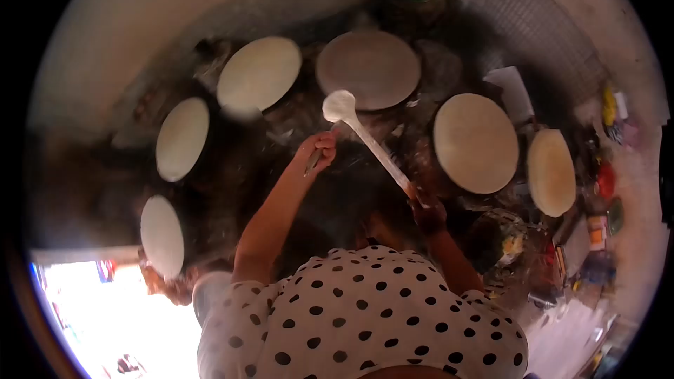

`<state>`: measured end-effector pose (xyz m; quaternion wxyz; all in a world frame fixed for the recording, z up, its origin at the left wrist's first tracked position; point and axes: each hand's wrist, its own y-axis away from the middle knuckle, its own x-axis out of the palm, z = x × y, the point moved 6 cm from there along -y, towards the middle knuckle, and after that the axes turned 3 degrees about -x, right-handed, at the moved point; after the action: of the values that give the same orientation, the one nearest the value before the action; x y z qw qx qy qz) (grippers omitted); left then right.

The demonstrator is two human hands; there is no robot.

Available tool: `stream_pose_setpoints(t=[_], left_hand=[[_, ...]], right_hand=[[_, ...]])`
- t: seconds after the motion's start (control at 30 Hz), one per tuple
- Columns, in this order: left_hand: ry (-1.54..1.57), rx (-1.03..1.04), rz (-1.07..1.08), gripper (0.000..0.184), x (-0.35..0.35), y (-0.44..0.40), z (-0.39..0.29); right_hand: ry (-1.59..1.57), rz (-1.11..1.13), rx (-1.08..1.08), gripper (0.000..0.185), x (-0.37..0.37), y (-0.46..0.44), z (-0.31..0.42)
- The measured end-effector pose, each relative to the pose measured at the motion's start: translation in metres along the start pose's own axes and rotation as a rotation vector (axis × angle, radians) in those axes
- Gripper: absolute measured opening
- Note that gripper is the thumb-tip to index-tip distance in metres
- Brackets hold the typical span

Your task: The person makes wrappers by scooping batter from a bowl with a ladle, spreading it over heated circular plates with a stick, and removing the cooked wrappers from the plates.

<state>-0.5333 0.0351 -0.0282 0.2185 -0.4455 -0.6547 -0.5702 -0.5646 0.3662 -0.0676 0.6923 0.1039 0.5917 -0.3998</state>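
Note:
My right hand (427,210) is closed round the lower end of a long-handled ladle (379,151). The ladle's round bowl, coated in something pale like batter, is near the front edge of a bare grey round griddle (368,70). In my left hand (321,153), the fingers are wrapped round a thin tool with a narrow handle (312,163). Its far end lies close to the ladle's bowl, and its kind is unclear. Left of the grey griddle is a round plate covered in a pale layer (260,74); another pale-topped round (476,143) lies to the right.
More pale rounds stand in the arc, at left (182,139), lower left (162,236) and far right (551,173). A white box-like piece (511,92) sits behind the right ones. Bags and small containers (597,231) crowd the right side. Bright light enters lower left.

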Motion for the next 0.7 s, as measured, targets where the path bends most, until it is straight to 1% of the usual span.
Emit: stream_pose_setpoints(t=[0.03, 0.07, 0.1, 0.13, 0.2, 0.23, 0.27, 0.3, 0.37, 0.43, 0.47, 0.5, 0.53, 0.57, 0.6, 0.63, 0.67, 0.7], left_hand=[[-0.192, 0.031, -0.007, 0.041, 0.024, -0.02, -0.015], [-0.197, 0.01, -0.003, 0.041, 0.047, -0.036, -0.02], [-0.591, 0.118, -0.053, 0.038, 0.071, -0.038, -0.031], [-0.985, 0.233, -0.096, 0.036, 0.09, -0.041, -0.043], [-1.018, 0.221, -0.074, 0.033, 0.111, -0.084, -0.049], [-1.053, 0.219, -0.045, 0.029, 0.124, -0.109, -0.052], [-1.003, 0.206, 0.0, 0.02, 0.126, -0.144, -0.055], [-1.004, 0.192, 0.011, 0.02, 0.125, -0.177, -0.057], [-1.007, 0.169, -0.042, 0.01, 0.12, -0.228, -0.059], [-1.006, 0.146, -0.062, 0.012, 0.121, -0.254, -0.059], [-1.008, 0.155, -0.074, 0.016, 0.124, -0.265, -0.063], [-1.012, 0.154, -0.067, 0.016, 0.126, -0.273, -0.07], [-1.099, 0.198, -0.098, 0.013, 0.125, -0.277, -0.08], [-1.187, 0.236, -0.13, 0.016, 0.122, -0.28, -0.088], [-1.195, 0.227, -0.125, 0.016, 0.121, -0.285, -0.092], [-1.287, 0.263, -0.204, 0.023, 0.12, -0.289, -0.101], [-1.377, 0.302, -0.285, 0.034, 0.118, -0.292, -0.11], [-1.382, 0.298, -0.279, 0.034, 0.111, -0.3, -0.117]], right_hand=[[0.019, -0.016, 0.021, 0.038, -0.008, -0.004, -0.038], [0.09, -0.041, -0.035, 0.041, -0.011, -0.003, -0.07], [0.151, -0.057, -0.093, 0.044, -0.013, -0.003, -0.084], [0.149, -0.049, -0.081, 0.044, -0.024, -0.017, -0.084], [0.223, -0.138, 0.076, 0.048, -0.048, -0.066, -0.111], [0.225, -0.134, 0.084, 0.048, -0.05, -0.092, -0.119], [0.169, -0.151, 0.092, 0.047, -0.05, -0.119, -0.124], [0.117, -0.168, 0.101, 0.046, -0.05, -0.142, -0.124], [-0.083, -0.09, 0.396, 0.037, -0.038, -0.18, -0.131], [0.044, 0.015, 0.429, 0.034, -0.009, -0.203, -0.133], [0.01, 0.069, 0.502, 0.034, 0.009, -0.199, -0.141], [0.013, 0.063, 0.507, 0.034, 0.012, -0.199, -0.138], [-0.061, -0.012, 0.536, 0.038, 0.012, -0.193, -0.129], [-0.135, -0.083, 0.57, 0.041, 0.012, -0.185, -0.119], [-0.319, -0.254, 0.596, 0.042, 0.026, -0.176, -0.116], [-0.316, -0.26, 0.609, 0.042, 0.05, -0.178, -0.114], [-0.341, -0.303, 0.634, 0.039, 0.074, -0.182, -0.111], [-0.365, -0.345, 0.655, 0.037, 0.096, -0.189, -0.106]])
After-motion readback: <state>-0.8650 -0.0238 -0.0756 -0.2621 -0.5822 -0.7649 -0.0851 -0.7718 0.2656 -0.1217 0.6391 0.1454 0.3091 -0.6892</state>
